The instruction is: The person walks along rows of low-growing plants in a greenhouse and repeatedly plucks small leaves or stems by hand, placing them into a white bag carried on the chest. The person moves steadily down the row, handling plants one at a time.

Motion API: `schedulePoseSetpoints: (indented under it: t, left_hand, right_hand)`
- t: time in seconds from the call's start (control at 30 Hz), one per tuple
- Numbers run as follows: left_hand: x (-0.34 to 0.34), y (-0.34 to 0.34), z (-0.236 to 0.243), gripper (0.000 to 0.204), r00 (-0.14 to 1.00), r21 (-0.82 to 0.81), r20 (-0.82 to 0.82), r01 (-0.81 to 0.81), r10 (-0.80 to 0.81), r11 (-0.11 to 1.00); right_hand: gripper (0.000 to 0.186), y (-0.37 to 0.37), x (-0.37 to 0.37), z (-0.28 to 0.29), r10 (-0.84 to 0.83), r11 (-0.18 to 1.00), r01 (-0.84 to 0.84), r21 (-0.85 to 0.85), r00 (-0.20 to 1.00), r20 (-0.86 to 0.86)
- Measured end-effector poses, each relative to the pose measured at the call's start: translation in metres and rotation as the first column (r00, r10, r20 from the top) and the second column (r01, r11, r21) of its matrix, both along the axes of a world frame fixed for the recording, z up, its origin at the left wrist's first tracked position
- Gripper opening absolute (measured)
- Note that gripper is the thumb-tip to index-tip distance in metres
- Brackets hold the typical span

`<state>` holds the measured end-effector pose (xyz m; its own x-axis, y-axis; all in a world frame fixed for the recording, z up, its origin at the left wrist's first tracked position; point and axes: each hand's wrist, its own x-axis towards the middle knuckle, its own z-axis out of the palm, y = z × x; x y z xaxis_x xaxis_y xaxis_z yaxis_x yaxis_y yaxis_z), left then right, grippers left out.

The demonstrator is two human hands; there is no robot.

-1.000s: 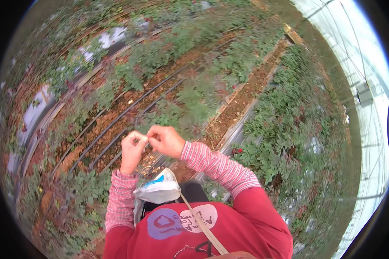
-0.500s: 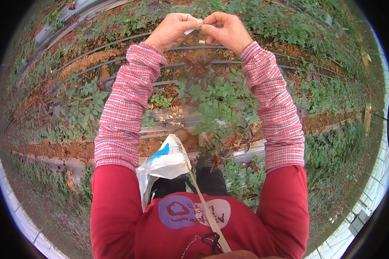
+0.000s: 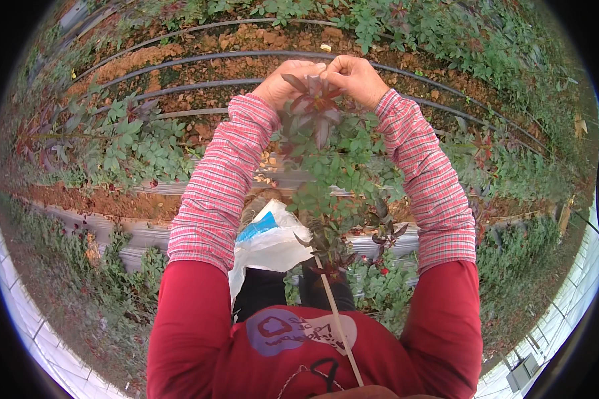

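Behind reddish shoot tip (image 3: pixel 313 106), fingertips (image 3: pixel 326 66) hidden

Setting: a planted growing area under even daylight. Raised beds of reddish-brown soil (image 3: pixel 199 43) run across the view, carrying parallel black irrigation hoses (image 3: pixel 180 58). Green leafy bushes (image 3: pixel 136 143) line the beds. Grey plastic sheeting (image 3: pixel 123 233) covers the bed edge. A pale tiled strip (image 3: pixel 30 332), possibly a walkway, follows the lower-left rim.
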<state>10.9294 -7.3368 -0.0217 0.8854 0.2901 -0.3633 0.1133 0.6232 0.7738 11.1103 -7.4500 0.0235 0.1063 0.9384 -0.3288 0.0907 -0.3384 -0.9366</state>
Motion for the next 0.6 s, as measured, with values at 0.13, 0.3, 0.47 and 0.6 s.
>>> schedulePoseSetpoints:
  t: [0.13, 0.3, 0.47, 0.6]
  left_hand:
    - [0.012, -0.004, 0.002, 0.035, 0.998, 0.037, 0.001, 0.070, -0.070, 0.997]
    - [0.015, 0.004, -0.002, 0.029, 0.983, 0.019, 0.137, 0.122, -0.124, 0.992]
    - [0.027, 0.013, -0.008, 0.027, 0.989, 0.083, -0.016, 0.149, -0.149, 0.985]
    - [0.025, 0.014, -0.008, 0.022, 0.966, 0.033, -0.071, 0.250, -0.247, 0.968]
  right_hand:
    - [0.020, -0.012, 0.000, -0.010, -0.134, 0.991, 0.134, -0.028, 0.991, 0.019]
    - [0.017, -0.011, 0.006, -0.008, -0.179, 0.982, 0.172, -0.081, 0.980, -0.082]
    - [0.017, -0.007, 0.013, -0.010, -0.149, 0.981, 0.125, -0.148, 0.976, -0.161]
    - [0.019, -0.014, 0.014, -0.027, -0.231, 0.958, 0.203, -0.203, 0.965, -0.127]
